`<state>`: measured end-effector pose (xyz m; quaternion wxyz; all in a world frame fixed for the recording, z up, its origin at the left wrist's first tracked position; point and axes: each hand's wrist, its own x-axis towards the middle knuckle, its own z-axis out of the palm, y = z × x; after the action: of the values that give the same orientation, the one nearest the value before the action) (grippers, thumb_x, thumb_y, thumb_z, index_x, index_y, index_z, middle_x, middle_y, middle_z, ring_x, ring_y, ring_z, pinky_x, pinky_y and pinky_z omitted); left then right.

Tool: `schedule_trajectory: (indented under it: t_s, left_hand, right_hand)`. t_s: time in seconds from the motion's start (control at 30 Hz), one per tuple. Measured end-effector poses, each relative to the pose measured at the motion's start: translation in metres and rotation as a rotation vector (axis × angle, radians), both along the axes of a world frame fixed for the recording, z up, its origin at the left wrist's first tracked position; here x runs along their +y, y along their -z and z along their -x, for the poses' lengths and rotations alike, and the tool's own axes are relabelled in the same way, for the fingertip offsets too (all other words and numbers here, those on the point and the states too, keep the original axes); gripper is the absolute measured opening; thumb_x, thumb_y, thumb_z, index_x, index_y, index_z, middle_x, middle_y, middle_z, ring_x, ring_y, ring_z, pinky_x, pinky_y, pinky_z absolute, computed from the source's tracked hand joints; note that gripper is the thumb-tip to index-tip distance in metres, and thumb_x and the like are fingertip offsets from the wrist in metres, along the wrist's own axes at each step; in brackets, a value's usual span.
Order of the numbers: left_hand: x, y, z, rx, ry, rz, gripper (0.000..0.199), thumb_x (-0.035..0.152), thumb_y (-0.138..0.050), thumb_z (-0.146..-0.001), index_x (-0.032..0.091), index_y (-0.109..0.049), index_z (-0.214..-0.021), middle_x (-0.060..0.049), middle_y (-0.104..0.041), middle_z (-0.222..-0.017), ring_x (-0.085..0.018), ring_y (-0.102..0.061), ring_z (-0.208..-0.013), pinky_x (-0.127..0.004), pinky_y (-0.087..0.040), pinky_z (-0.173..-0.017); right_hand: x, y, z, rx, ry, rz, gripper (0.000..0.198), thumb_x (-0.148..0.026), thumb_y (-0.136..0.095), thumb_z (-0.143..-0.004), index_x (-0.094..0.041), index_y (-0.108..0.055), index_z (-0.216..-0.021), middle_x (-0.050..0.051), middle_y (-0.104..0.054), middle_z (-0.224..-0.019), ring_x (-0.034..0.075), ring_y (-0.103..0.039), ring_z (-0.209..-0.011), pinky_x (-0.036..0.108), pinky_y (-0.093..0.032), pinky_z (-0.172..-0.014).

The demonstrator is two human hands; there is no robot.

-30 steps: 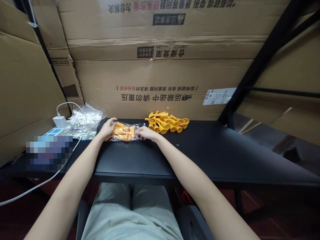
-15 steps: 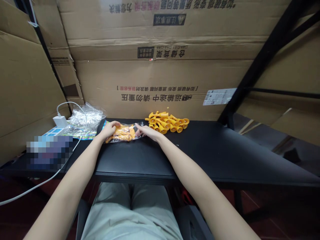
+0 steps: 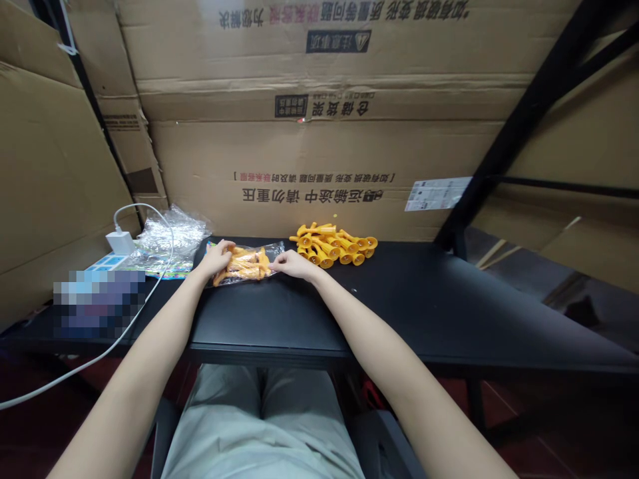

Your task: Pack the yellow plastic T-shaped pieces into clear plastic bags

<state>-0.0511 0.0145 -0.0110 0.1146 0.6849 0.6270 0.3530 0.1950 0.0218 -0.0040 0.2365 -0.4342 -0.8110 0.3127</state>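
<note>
A clear plastic bag with several orange-yellow horn-shaped pieces inside lies flat on the black table. At its left end, my left hand is closed on the bag, with the fingers curled over the colourful strip there. My right hand pinches the bag's right end, thumb and fingers together beside the pieces. Just beyond my right hand is a heap of loose yellow plastic horns, most with their flared ends towards me.
Behind the table stands a cardboard wall with upside-down print. At the left are a pile of clear plastic bags, a white charger plug and its cable. A black metal frame post slants up at the right.
My right hand has drawn its fingers out from over the bag's right end and now pinches its edge. The bag lies flatter, showing more of the pieces. My left hand has barely moved.
</note>
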Motion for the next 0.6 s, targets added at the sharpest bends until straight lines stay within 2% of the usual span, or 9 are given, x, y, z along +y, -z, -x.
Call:
schedule_trajectory:
  t_s: [0.07,0.13,0.2,0.27,0.37,0.47,0.6]
  left_hand:
    - [0.000,-0.001,-0.001,0.079,-0.019,-0.005,0.033,0.017,-0.048,-0.076,0.019,-0.063,-0.105,-0.007,-0.067,-0.110,-0.025,-0.056,-0.110,-0.052,-0.014,-0.111]
    - [0.000,-0.001,-0.002,0.109,-0.037,-0.018,0.031,0.023,-0.049,-0.080,0.020,-0.062,-0.107,-0.007,-0.066,-0.111,-0.026,-0.056,-0.110,-0.054,-0.008,-0.110]
    - [0.002,0.000,-0.001,0.100,-0.056,-0.064,0.031,0.028,-0.045,-0.083,0.019,-0.062,-0.108,-0.007,-0.067,-0.108,-0.024,-0.058,-0.105,-0.049,-0.020,-0.109]
    - [0.003,0.001,0.000,0.091,-0.091,-0.117,0.034,0.029,-0.042,-0.084,0.017,-0.061,-0.111,-0.009,-0.068,-0.102,-0.022,-0.061,-0.097,-0.038,-0.037,-0.098]
    - [0.005,0.001,0.003,0.125,-0.155,-0.144,0.036,0.025,-0.045,-0.081,0.015,-0.060,-0.112,-0.008,-0.068,-0.093,-0.020,-0.062,-0.087,-0.030,-0.044,-0.080]
    - [0.004,-0.003,0.005,0.146,-0.174,-0.100,0.030,0.025,-0.048,-0.077,0.016,-0.066,-0.100,-0.006,-0.068,-0.082,-0.020,-0.062,-0.078,-0.027,-0.044,-0.072]
    - [-0.003,-0.010,0.002,-0.006,-0.133,0.019,0.024,0.028,-0.048,-0.077,0.017,-0.068,-0.085,-0.001,-0.061,-0.052,-0.017,-0.059,-0.057,-0.025,-0.042,-0.060]
  right_hand:
    - [0.000,-0.001,0.000,-0.101,0.098,-0.120,0.022,-0.029,-0.058,-0.079,-0.015,-0.063,-0.062,0.001,-0.059,-0.064,0.014,-0.053,-0.066,0.026,-0.035,-0.064]
    - [-0.001,-0.003,0.000,-0.222,0.217,-0.253,0.022,-0.028,-0.056,-0.082,-0.016,-0.063,-0.066,0.004,-0.064,-0.077,0.017,-0.056,-0.079,0.029,-0.036,-0.072]
    - [-0.004,-0.005,0.000,-0.325,0.309,-0.366,0.021,-0.029,-0.054,-0.085,-0.017,-0.064,-0.071,0.007,-0.065,-0.092,0.021,-0.055,-0.093,0.034,-0.035,-0.081]
    - [-0.007,-0.007,-0.001,-0.389,0.372,-0.442,0.019,-0.028,-0.052,-0.087,-0.017,-0.064,-0.078,0.010,-0.062,-0.102,0.024,-0.052,-0.102,0.038,-0.034,-0.087]
    - [-0.012,-0.010,0.000,-0.411,0.459,-0.500,0.016,-0.025,-0.052,-0.087,-0.015,-0.062,-0.093,0.013,-0.060,-0.109,0.025,-0.052,-0.105,0.038,-0.035,-0.087]
    - [-0.015,-0.014,0.003,-0.401,0.521,-0.439,0.023,-0.027,-0.048,-0.088,-0.013,-0.060,-0.100,0.016,-0.062,-0.106,0.026,-0.057,-0.100,0.036,-0.039,-0.082]
    - [-0.013,-0.013,0.006,-0.434,0.493,-0.202,0.035,-0.038,-0.043,-0.090,-0.011,-0.064,-0.094,0.020,-0.065,-0.102,0.030,-0.060,-0.099,0.035,-0.042,-0.077]
